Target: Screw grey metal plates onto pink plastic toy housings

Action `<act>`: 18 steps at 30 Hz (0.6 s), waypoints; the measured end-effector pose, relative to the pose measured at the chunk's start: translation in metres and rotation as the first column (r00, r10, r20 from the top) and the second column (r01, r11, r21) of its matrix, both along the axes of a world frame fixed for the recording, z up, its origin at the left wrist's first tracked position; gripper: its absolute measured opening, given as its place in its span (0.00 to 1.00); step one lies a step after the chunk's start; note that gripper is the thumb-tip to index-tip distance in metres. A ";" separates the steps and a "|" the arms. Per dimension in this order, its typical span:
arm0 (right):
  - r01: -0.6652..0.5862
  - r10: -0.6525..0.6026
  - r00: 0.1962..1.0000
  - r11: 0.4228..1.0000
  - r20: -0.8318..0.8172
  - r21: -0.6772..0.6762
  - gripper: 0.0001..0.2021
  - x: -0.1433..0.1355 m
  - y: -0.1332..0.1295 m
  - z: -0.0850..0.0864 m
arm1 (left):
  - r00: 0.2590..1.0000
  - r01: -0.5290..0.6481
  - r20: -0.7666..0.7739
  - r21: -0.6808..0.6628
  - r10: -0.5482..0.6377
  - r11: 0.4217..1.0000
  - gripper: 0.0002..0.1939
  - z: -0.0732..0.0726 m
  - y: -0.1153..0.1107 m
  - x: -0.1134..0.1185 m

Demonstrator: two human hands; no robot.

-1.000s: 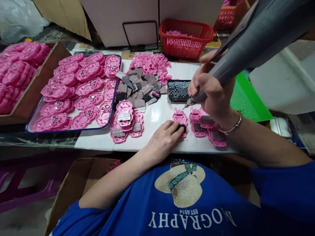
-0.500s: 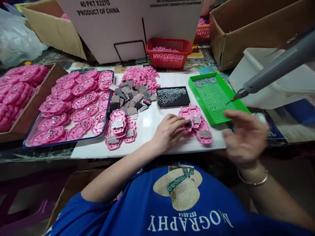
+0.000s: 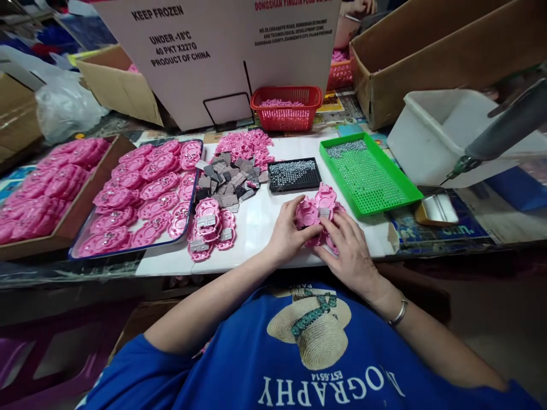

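Observation:
My left hand is closed on the left edge of a pink plastic casing near the table's front edge. From the right, my right hand has its fingers bent over the pink casings in the same small group, thumb near my left thumb. Another pink casing shows just beyond my fingertips, with a grey metal plate by it. My hands partly cover the group. To the left lie several pink casings with metal plates on them. Past my hands stands a black tray of small screws.
A green tray of screws is at the right, below a hanging electric screwdriver. Loose metal plates and small pink parts are piled mid-table. A blue-rimmed tray of casings, a red basket and a white bin surround them.
My right hand has come in from beside the screwdriver to the pink casings. The screwdriver hangs free, farther right. My left hand has shifted its grip on the casings.

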State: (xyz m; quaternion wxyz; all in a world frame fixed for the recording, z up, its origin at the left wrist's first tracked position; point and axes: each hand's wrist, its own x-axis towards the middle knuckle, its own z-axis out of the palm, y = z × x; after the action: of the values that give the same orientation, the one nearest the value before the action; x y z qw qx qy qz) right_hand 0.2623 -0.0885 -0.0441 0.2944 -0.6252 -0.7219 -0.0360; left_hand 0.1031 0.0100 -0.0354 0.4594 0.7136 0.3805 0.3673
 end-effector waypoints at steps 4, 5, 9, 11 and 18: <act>-0.048 0.048 0.999 0.999 -0.016 0.021 0.26 0.001 -0.003 -0.001 | 0.997 -0.024 0.076 -0.082 0.031 0.996 0.42 -0.005 -0.005 0.000; -0.056 0.057 0.998 0.998 -0.017 0.027 0.26 0.002 -0.004 0.000 | 0.996 -0.012 0.092 -0.105 0.022 0.994 0.42 -0.004 -0.004 0.000; -0.116 0.117 0.993 0.992 -0.025 0.042 0.23 0.006 -0.006 0.004 | 0.989 0.043 0.150 -0.245 -0.006 0.969 0.43 0.005 -0.001 -0.008; -0.172 0.173 0.985 0.984 -0.023 0.036 0.22 0.006 -0.008 0.007 | 0.985 0.048 0.172 -0.301 0.005 0.953 0.43 0.011 -0.002 -0.016; -0.391 0.390 0.915 0.920 -0.102 0.007 0.23 -0.004 -0.008 0.012 | 0.989 -0.082 0.101 -0.205 0.105 0.975 0.43 0.015 -0.004 -0.052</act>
State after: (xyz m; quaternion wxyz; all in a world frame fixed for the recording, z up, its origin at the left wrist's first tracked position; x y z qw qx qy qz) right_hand 0.2581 -0.0963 -0.0324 0.3275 -0.4715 -0.8166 0.0602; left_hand 0.0514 0.0057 -0.0201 0.5315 0.6234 0.4227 0.3875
